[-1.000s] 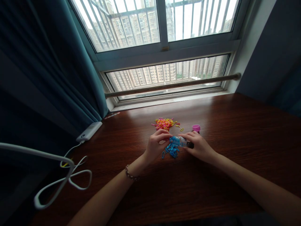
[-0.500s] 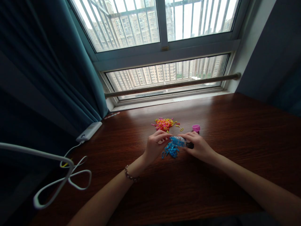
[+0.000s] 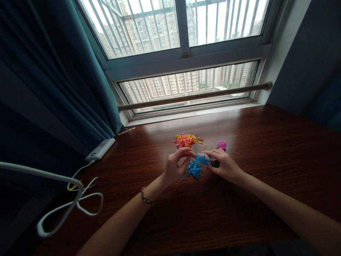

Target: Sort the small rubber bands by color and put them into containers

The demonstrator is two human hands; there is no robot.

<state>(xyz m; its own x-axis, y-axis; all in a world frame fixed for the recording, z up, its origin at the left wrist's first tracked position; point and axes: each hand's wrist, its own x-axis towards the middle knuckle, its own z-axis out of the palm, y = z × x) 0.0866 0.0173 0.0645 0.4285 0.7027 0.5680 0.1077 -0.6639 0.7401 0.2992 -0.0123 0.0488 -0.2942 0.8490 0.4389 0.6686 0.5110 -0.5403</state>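
My right hand is wrapped round a small clear bottle with blue pieces inside and a black end. It lies nearly level, its other end turned towards my left hand. The left thumb and index finger are apart, with a gap between them; the fingertips are at the bottle's left end, and I see nothing held in them. Just below the bottle, a pile of small blue clips or loops lies on the table. Behind my left hand is a pile of pink, yellow and orange ones.
A small pink cup-like piece stands beyond my right hand. On the left of the brown wooden table are a white box-shaped device and a looped white cable. A window with a rail borders the far edge.
My left thumb and index finger have spread apart at the bottle's end, where they were closer together before. The right hand and the bottle have hardly moved.
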